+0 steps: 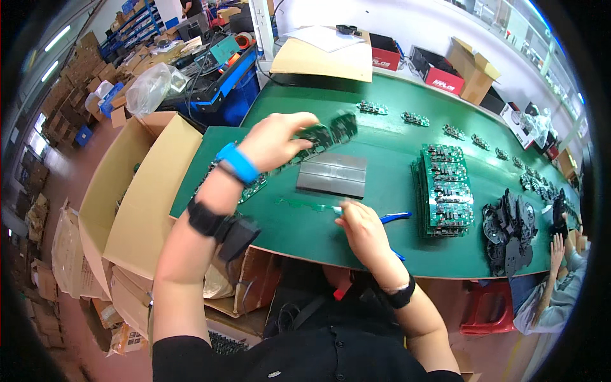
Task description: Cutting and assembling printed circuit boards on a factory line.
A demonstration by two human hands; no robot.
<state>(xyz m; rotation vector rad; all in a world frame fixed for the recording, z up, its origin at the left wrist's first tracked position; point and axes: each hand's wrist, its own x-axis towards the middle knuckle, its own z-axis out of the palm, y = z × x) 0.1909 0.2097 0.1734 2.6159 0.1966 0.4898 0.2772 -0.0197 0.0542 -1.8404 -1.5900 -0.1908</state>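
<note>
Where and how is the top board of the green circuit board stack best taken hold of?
Probably by its two long edges, from above, with the right hand, which is nearer. The top board lies flat and small parts crowd its face, so the edges seem safer. Lower boards show along its left side, so a shallow grip seems wise.

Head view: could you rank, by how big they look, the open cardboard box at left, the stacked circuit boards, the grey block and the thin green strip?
1. Open cardboard box
2. Stacked circuit boards
3. Grey block
4. Thin green strip, blurred

Apparent size only; nearness to the camera affects it.
</note>
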